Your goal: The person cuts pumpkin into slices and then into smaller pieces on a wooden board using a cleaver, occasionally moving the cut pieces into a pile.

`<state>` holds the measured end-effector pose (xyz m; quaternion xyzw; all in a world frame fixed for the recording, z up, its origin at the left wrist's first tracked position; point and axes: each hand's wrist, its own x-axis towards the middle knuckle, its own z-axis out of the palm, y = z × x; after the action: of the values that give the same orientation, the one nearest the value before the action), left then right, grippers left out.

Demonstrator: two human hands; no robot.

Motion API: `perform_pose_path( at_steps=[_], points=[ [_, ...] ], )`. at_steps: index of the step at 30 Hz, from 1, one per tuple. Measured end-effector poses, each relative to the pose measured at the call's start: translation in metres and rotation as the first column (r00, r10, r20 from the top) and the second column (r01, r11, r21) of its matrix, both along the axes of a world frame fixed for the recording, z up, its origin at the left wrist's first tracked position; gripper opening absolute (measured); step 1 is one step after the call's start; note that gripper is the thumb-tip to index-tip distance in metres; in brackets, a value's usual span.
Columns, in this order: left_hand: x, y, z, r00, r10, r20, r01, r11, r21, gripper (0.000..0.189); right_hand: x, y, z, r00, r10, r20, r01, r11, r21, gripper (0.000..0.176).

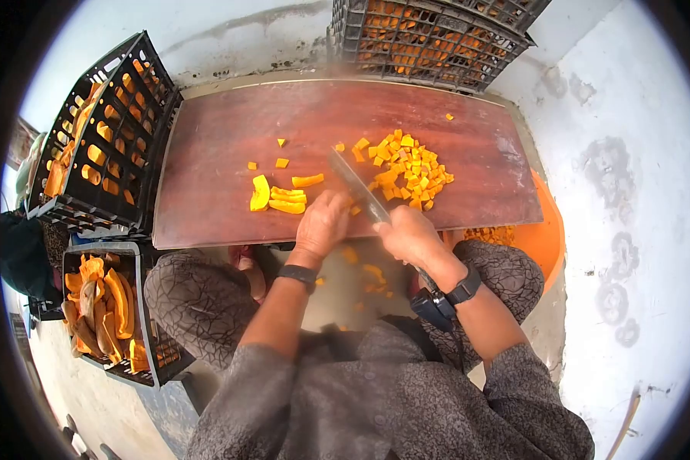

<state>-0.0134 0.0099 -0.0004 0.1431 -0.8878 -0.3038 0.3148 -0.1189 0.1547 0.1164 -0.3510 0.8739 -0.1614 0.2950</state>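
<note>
My right hand (pixel 410 234) is closed around the handle of a kitchen knife (pixel 356 184). Its broad blade points up and left over the reddish-brown board (pixel 222 123). Close by, my left hand (pixel 324 222) is curled at the board's near edge, with an orange pumpkin piece (pixel 355 209) at its fingertips, mostly hidden by the fingers and blade. Left of the blade lie several pumpkin strips (pixel 287 201), with small loose bits (pixel 281 162) beyond them. A heap of diced pumpkin (pixel 418 172) spreads to the right of the knife.
Black crates of pumpkin stand at the left (pixel 92 149), lower left (pixel 103 307) and back (pixel 429 46). An orange tub (pixel 548 230) with diced pumpkin (pixel 491 234) sits below the board's right end. Scraps (pixel 374 274) lie on the floor between my legs.
</note>
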Motion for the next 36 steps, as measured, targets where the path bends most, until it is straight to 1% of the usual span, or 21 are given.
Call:
perform_pose_path(
  at_steps=[1, 3, 6, 7, 9, 10, 12, 13, 15, 17, 19, 21, 22, 24, 25, 26, 27, 29, 31, 33, 36],
  points=[
    [0.001, 0.000, 0.002, 1.000, -0.008, 0.011, 0.008, 1.000, 0.003, 0.024, 0.001, -0.001, 0.000, 1.000, 0.001, 0.000, -0.001, 1.000, 0.000, 0.037],
    [0.001, -0.001, 0.001, 1.000, -0.012, 0.022, 0.012, 1.000, 0.007, 0.024, 0.004, -0.003, 0.000, 0.997, 0.030, -0.074, -0.029, 1.000, 0.010, 0.038],
    [0.000, -0.002, -0.003, 1.000, -0.024, 0.004, 0.024, 1.000, -0.009, 0.024, 0.006, -0.001, -0.001, 0.988, 0.051, -0.142, -0.053, 0.999, -0.008, 0.038],
    [-0.001, -0.002, -0.004, 1.000, -0.019, -0.002, 0.019, 1.000, -0.011, 0.023, 0.007, -0.001, -0.001, 0.989, 0.052, -0.142, -0.054, 0.999, -0.007, 0.038],
    [-0.002, -0.002, -0.004, 1.000, -0.015, -0.006, 0.015, 1.000, -0.011, 0.023, 0.008, -0.002, 0.000, 0.979, 0.076, -0.187, -0.073, 0.997, 0.020, 0.027],
    [-0.002, -0.001, -0.003, 1.000, -0.011, -0.012, 0.011, 1.000, -0.011, 0.022, 0.009, -0.004, 0.003, 0.980, 0.077, -0.186, -0.074, 0.997, 0.022, 0.027],
    [-0.001, -0.001, -0.003, 1.000, -0.007, -0.014, 0.007, 1.000, -0.009, 0.021, 0.011, -0.009, 0.010, 0.989, 0.051, -0.139, -0.038, 0.995, 0.094, 0.023],
    [-0.001, -0.002, -0.003, 1.000, -0.021, -0.020, 0.021, 1.000, -0.021, 0.021, 0.010, -0.011, 0.006, 0.989, 0.052, -0.138, -0.039, 0.995, 0.096, 0.023],
    [-0.002, -0.003, -0.003, 0.999, -0.036, -0.023, 0.035, 0.999, -0.032, 0.020, 0.007, -0.014, -0.008, 0.972, 0.131, -0.197, -0.116, 0.990, 0.087, 0.018],
    [-0.001, -0.004, -0.002, 0.999, -0.033, 0.021, 0.033, 0.999, -0.022, 0.020, 0.005, -0.018, -0.022, 0.970, 0.136, -0.202, -0.118, 0.988, 0.098, 0.017],
    [-0.001, -0.003, -0.001, 0.999, -0.038, 0.020, 0.039, 0.999, -0.023, 0.020, 0.006, -0.025, -0.021, 0.967, 0.142, -0.211, -0.121, 0.987, 0.109, 0.017],
    [-0.001, -0.002, 0.002, 0.999, -0.047, 0.019, 0.048, 0.999, -0.024, 0.020, 0.004, -0.030, -0.017, 0.983, 0.097, -0.159, -0.069, 0.983, 0.169, 0.019],
    [0.000, -0.001, 0.006, 0.998, -0.061, -0.006, 0.061, 0.998, -0.015, 0.021, 0.002, -0.032, -0.016, 0.983, 0.091, -0.160, -0.064, 0.984, 0.167, 0.019],
    [0.001, -0.002, 0.005, 0.996, -0.077, -0.033, 0.077, 0.997, -0.012, 0.022, -0.002, -0.034, -0.013, 0.999, 0.014, -0.036, -0.006, 0.978, 0.206, 0.022],
    [0.001, -0.003, 0.000, 0.997, -0.079, -0.012, 0.079, 0.996, -0.029, 0.022, -0.003, -0.033, -0.010, 0.999, 0.011, -0.036, -0.004, 0.979, 0.202, 0.022],
    [0.002, -0.004, -0.004, 0.997, -0.080, 0.008, 0.080, 0.996, -0.046, 0.023, -0.005, -0.030, -0.006, 0.989, -0.112, 0.095, 0.094, 0.979, 0.178, 0.024],
    [0.002, -0.004, -0.004, 0.997, -0.082, 0.008, 0.082, 0.995, -0.050, 0.023, -0.007, -0.027, -0.003, 0.947, -0.229, 0.226, 0.193, 0.967, 0.168, 0.027],
    [0.000, -0.003, -0.002, 0.993, -0.069, -0.097, 0.067, 0.998, -0.021, 0.022, -0.013, -0.023, -0.012, 0.948, -0.221, 0.227, 0.191, 0.970, 0.149, 0.029],
    [0.001, -0.002, -0.002, 0.996, -0.055, -0.070, 0.054, 0.998, -0.025, 0.021, -0.016, -0.020, -0.014, 0.950, -0.213, 0.229, 0.186, 0.973, 0.134, 0.032],
    [0.002, -0.002, -0.002, 0.998, -0.038, -0.041, 0.037, 0.999, -0.025, 0.020, -0.013, -0.017, -0.009, 0.971, -0.173, 0.166, 0.163, 0.984, 0.075, 0.032],
    [-0.001, -0.001, -0.001, 0.995, -0.029, -0.095, 0.027, 0.999, -0.030, 0.020, -0.004, -0.012, 0.010, 0.959, -0.200, 0.203, 0.191, 0.980, 0.064, 0.033]
  ],
)
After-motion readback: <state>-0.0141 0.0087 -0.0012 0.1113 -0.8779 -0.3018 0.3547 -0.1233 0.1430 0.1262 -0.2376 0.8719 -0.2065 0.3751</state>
